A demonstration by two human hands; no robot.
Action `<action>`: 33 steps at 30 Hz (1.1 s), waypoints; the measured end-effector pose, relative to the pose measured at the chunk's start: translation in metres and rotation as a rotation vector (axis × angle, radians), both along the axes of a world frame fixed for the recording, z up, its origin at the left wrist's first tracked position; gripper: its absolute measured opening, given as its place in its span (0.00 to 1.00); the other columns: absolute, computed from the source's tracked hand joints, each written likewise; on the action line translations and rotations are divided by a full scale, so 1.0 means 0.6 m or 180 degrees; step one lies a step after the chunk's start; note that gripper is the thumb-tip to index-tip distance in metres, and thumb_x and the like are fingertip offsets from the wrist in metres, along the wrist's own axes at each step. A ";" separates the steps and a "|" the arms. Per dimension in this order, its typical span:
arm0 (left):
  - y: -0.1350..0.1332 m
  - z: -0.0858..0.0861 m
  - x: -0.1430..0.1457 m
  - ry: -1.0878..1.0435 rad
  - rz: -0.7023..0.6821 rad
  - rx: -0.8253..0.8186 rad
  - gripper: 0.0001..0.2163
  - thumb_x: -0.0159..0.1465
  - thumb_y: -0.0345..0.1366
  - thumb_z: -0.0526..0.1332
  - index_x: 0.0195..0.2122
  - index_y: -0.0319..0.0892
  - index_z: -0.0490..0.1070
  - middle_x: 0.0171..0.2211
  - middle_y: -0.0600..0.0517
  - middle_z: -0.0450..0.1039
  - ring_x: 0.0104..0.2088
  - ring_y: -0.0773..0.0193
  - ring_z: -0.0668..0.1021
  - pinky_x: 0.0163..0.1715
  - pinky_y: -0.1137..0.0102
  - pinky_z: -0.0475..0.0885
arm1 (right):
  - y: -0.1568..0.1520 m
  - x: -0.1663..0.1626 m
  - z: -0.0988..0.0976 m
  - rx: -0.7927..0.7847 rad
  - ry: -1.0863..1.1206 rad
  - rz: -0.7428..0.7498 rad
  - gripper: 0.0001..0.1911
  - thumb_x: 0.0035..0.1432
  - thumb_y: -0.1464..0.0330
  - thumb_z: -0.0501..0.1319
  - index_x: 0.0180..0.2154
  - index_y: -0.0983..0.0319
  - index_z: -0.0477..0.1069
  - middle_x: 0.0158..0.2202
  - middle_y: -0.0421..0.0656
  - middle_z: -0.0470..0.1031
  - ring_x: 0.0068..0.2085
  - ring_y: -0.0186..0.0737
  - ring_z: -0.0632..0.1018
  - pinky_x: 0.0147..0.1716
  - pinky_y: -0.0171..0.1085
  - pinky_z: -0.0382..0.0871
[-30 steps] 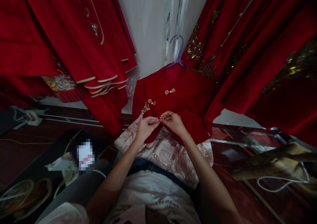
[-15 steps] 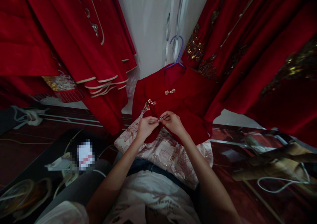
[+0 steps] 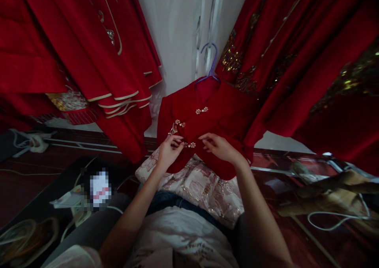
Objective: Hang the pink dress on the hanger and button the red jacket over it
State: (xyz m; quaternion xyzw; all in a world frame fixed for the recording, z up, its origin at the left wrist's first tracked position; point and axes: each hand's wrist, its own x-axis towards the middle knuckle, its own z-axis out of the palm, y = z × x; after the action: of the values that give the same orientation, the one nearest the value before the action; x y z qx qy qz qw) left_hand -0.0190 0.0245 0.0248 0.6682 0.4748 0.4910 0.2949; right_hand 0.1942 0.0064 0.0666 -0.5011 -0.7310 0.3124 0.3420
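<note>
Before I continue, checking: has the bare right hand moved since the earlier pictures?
Yes: against the thin purple clothes hanger, the right hand has shifted rightward in view.

Red jacket (image 3: 225, 119) on purple hanger (image 3: 211, 71)

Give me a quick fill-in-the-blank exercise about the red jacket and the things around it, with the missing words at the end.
The thin hanger at the neck of the red cloth jacket is ____ in colour.
The lowest flower-shaped, jewelled clasp on the jacket is nearer to the person's ____ hand.
The red cloth garments hanging on the picture's right carry glittering ____-coloured decoration.
The person's dark-lettered shirt is ____.
Missing words: purple; left; gold; white.
</note>
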 end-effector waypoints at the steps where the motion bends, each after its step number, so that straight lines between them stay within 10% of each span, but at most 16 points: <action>1: -0.001 0.004 -0.005 0.0067 0.0095 0.0107 0.09 0.57 0.33 0.64 0.40 0.42 0.75 0.34 0.51 0.76 0.29 0.70 0.76 0.27 0.77 0.71 | -0.007 0.015 0.013 -0.0025 0.0006 0.0073 0.12 0.62 0.70 0.54 0.45 0.61 0.72 0.42 0.45 0.77 0.35 0.33 0.78 0.35 0.34 0.74; 11: -0.008 0.033 -0.001 0.1403 -0.0601 0.0405 0.07 0.60 0.40 0.64 0.36 0.44 0.76 0.36 0.50 0.71 0.34 0.64 0.75 0.36 0.69 0.71 | -0.053 0.051 0.083 -0.0312 0.0303 0.0590 0.13 0.62 0.63 0.56 0.47 0.60 0.71 0.43 0.45 0.77 0.43 0.38 0.79 0.45 0.39 0.74; 33: -0.005 0.032 0.016 0.1250 0.0016 0.0790 0.03 0.62 0.34 0.61 0.33 0.43 0.73 0.33 0.51 0.74 0.36 0.61 0.75 0.41 0.67 0.69 | 0.005 0.001 -0.013 -0.0193 0.0050 0.0305 0.10 0.60 0.72 0.57 0.44 0.63 0.71 0.40 0.46 0.78 0.39 0.35 0.78 0.43 0.38 0.73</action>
State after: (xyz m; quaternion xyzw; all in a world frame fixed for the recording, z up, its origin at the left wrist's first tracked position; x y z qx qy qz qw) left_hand -0.0091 0.0217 0.0443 0.7809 0.4608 0.4070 0.1111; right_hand 0.1946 0.0092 0.0587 -0.4731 -0.7416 0.3544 0.3171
